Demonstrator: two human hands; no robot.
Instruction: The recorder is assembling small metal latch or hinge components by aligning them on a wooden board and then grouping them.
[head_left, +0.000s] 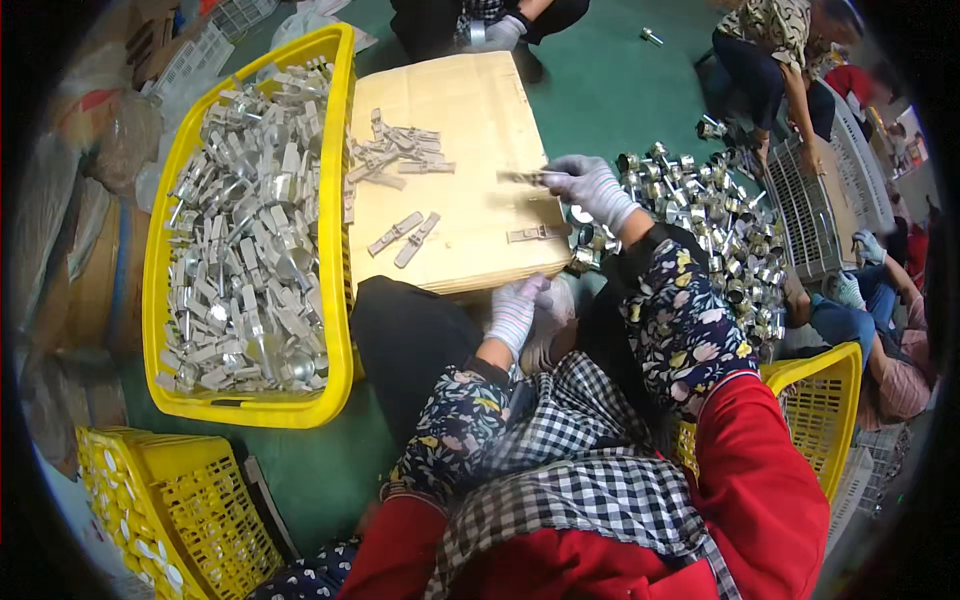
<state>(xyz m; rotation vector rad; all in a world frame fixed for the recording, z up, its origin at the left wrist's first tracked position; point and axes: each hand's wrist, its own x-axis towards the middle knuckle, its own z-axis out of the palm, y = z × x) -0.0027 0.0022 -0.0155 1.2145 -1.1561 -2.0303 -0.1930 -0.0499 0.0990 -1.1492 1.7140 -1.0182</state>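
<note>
My right hand (597, 192), in a striped knit glove, is closed on a grey plastic clip-like piece (518, 177) above the right side of a pale wooden board (470, 240). The piece is blurred. Just below the board's front edge is my left hand (511, 316), gloved alike, its fingers drawn together; what they hold, if anything, is hidden. A single grey piece (535, 233) lies near the board's right edge. Two more (396, 233) rest side by side toward the front left, with a loose pile (400, 152) behind them.
A yellow basket (346, 200) full of grey-handled metal parts stands left of the board. Shiny metal cylinders (705, 225) are heaped on the floor at right. Yellow baskets (215, 510) (825, 410) flank me. Other people (780, 60) work around, one (500, 30) beyond the board.
</note>
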